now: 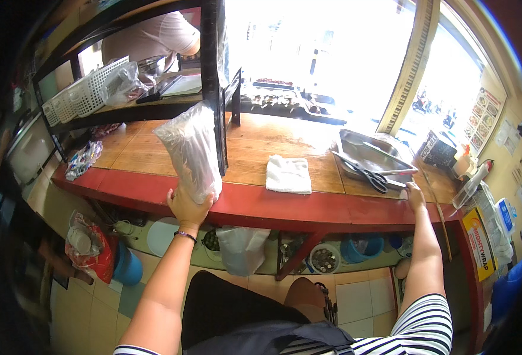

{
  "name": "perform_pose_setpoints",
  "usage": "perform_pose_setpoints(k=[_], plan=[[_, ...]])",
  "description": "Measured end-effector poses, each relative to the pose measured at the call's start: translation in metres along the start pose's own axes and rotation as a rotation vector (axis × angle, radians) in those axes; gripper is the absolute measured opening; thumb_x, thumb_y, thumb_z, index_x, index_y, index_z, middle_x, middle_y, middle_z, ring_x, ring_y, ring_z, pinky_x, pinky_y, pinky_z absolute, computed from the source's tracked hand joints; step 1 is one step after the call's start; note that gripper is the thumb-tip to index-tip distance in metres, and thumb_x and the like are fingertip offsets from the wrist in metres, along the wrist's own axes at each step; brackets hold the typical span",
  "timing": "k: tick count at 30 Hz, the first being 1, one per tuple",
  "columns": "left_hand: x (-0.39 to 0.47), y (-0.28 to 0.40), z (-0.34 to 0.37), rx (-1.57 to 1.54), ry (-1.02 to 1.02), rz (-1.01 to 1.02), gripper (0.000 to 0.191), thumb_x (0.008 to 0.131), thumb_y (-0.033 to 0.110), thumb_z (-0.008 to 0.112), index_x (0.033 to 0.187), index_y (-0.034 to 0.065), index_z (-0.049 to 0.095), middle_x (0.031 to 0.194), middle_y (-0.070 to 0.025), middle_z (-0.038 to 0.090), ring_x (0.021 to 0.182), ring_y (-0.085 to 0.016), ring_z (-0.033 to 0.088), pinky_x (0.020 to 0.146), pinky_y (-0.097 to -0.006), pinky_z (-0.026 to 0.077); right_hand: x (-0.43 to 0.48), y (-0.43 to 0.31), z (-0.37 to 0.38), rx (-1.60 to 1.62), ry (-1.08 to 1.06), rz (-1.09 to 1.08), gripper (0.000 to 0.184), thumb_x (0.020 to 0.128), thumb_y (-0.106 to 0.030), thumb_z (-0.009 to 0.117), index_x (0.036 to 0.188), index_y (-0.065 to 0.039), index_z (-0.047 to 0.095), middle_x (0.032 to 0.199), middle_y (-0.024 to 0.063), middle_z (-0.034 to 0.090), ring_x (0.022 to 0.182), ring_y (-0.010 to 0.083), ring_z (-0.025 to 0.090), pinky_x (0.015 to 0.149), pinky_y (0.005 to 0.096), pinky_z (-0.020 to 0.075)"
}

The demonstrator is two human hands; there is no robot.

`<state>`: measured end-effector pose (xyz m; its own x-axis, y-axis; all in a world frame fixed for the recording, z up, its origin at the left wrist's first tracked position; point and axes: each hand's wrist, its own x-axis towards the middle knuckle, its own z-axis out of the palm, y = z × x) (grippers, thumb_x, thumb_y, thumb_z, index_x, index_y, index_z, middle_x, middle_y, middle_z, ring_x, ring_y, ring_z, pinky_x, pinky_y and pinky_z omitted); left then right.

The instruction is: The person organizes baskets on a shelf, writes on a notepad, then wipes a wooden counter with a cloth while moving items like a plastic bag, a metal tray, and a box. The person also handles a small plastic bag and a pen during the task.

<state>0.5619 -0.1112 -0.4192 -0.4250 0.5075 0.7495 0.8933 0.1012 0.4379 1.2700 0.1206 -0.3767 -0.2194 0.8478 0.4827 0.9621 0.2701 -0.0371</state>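
My left hand [190,205] grips the lower end of a bulging clear plastic bag [190,153], held upright over the red counter edge beside the black shelf post. At the right, my right hand [414,195] has its fingers closed at the end of a flat metal piece beside the steel tray [376,153]; whether this is a blade or handle I cannot tell. Black-handled scissors [376,179] lie across the tray's near side. Between my hands, a folded white cloth [288,174] rests on the wooden counter [252,146].
A black shelf rack [212,53] with white plastic baskets [92,86] stands at the left; a person [145,37] is behind it. Food trays [283,100] sit beyond the counter. At the right are a tip box [438,148] and a wrap box [478,244]. Buckets [362,248] stand below.
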Motion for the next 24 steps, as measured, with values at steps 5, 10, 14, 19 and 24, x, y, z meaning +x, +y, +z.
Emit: perform_pose_setpoints(k=[5,10,14,19,24], plan=[[0.001,0.002,-0.005,-0.011,-0.04,-0.013,0.093,0.063,0.062,0.067,0.132,0.0043,0.042,0.115,-0.0137,0.06,0.11,-0.028,0.054,0.104,-0.0488,0.023,-0.019,-0.043,-0.043,-0.178,0.186,0.095,0.03,0.083,-0.018,0.059,0.11,-0.004,0.063,0.108,0.019,0.063,0.096,0.0335,0.063,0.086,0.0417,0.0483],[0.004,0.003,-0.013,0.026,-0.118,-0.009,0.097,0.064,0.062,0.068,0.132,-0.0001,0.04,0.111,-0.0179,0.061,0.109,-0.032,0.055,0.107,-0.0531,0.018,-0.031,-0.185,-0.123,0.222,-0.342,0.111,0.034,0.082,-0.03,0.063,0.083,0.004,0.068,0.071,0.0154,0.066,0.068,0.023,0.063,0.068,0.0354,0.0483],[0.026,-0.004,-0.027,-0.011,-0.386,0.031,0.092,0.064,0.062,0.069,0.129,0.003,0.043,0.113,-0.0161,0.061,0.111,-0.032,0.054,0.108,-0.056,0.014,-0.012,-0.301,-0.122,0.608,-0.538,-0.295,0.033,0.089,-0.028,0.06,0.105,0.001,0.065,0.085,0.0103,0.068,0.073,0.0163,0.062,0.07,0.0315,0.0503],[0.055,-0.029,-0.044,-0.073,-0.609,0.212,0.083,0.064,0.06,0.07,0.124,0.0075,0.049,0.113,-0.0132,0.063,0.111,-0.032,0.055,0.108,-0.0582,0.013,0.047,-0.414,-0.029,0.227,-0.439,-0.426,0.059,0.092,-0.048,0.047,0.14,-0.014,0.039,0.146,0.017,0.033,0.137,0.0351,0.025,0.111,0.047,0.0201],[0.046,-0.034,-0.032,-0.062,-0.384,0.309,0.089,0.06,0.07,0.066,0.117,0.0027,0.054,0.103,-0.0132,0.065,0.103,-0.033,0.058,0.103,-0.0515,0.025,0.078,-0.484,0.052,0.314,-0.405,-0.769,0.064,0.092,-0.055,0.038,0.146,-0.023,0.029,0.15,0.0124,0.028,0.139,0.0327,0.021,0.114,0.0468,0.0113]])
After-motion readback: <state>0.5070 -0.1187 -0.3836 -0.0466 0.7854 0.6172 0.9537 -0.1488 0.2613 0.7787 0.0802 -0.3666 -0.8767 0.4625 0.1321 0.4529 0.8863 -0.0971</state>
